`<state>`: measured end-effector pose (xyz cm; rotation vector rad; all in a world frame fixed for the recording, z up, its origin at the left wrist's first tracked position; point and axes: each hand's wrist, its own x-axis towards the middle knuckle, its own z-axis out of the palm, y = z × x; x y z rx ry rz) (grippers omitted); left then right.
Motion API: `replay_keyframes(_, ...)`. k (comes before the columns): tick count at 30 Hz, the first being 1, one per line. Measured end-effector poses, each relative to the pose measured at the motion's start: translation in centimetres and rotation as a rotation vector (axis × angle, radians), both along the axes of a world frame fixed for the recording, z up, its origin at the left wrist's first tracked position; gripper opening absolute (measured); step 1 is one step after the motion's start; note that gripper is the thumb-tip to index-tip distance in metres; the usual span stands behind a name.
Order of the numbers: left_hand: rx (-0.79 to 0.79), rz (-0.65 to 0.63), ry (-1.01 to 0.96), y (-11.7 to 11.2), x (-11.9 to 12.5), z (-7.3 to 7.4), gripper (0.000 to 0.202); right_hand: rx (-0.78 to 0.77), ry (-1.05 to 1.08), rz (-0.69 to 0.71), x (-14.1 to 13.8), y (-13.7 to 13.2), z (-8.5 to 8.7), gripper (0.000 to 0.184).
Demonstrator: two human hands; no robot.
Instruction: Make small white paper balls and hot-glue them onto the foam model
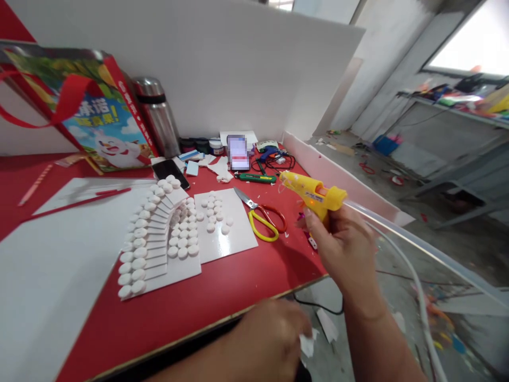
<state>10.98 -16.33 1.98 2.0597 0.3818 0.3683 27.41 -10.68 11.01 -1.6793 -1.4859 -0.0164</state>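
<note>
My right hand (345,239) is wrapped round the handle of a yellow hot glue gun (312,191), held above the right side of the table with its nozzle to the left. A long clear glue stick (417,241) sticks out of its back. My left hand (274,334) is low, in front of the table's edge, smeared by motion, with its fingers hidden. A curved staircase model (157,239) of white strips, edged with round white pieces, stands on a white board. Beside it, a second white board (226,246) carries loose round white pieces (214,207).
Scissors (264,223) with red and yellow handles lie near the glue gun, a green cutter (254,178) behind them. At the back are a phone (238,151), a steel flask (159,116) and a colourful bag (99,116). White sheets (43,270) cover the left side.
</note>
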Motion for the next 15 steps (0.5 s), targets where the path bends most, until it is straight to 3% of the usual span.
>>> replay_keyframes(2, 0.272, 0.267, -0.006, 2.9, 0.1, 1.1, 0.043, 0.021, 0.002, -0.009, 0.0, -0.3, 0.2, 0.024)
replay_keyframes(5, 0.575, 0.338, 0.193, 6.2, 1.4, 2.8, 0.059, 0.067, -0.027, -0.026, -0.2, -0.4, 0.4, 0.023)
replay_keyframes(7, 0.649, 0.309, 0.315, 7.8, 2.8, 2.8, 0.068, 0.067, -0.037, -0.027, -0.3, -0.3, 0.3, 0.024)
replay_keyframes(10, 0.698, 0.236, 0.443, 9.1, 4.3, 1.5, 0.077, 0.066, -0.039, -0.019, -0.3, 0.0, 0.0, 0.026)
replay_keyframes(15, 0.673, 0.162, 0.391, 7.4, 4.9, 0.7, 0.080, 0.086, -0.002, -0.027, -0.3, 0.4, -0.7, 0.029)
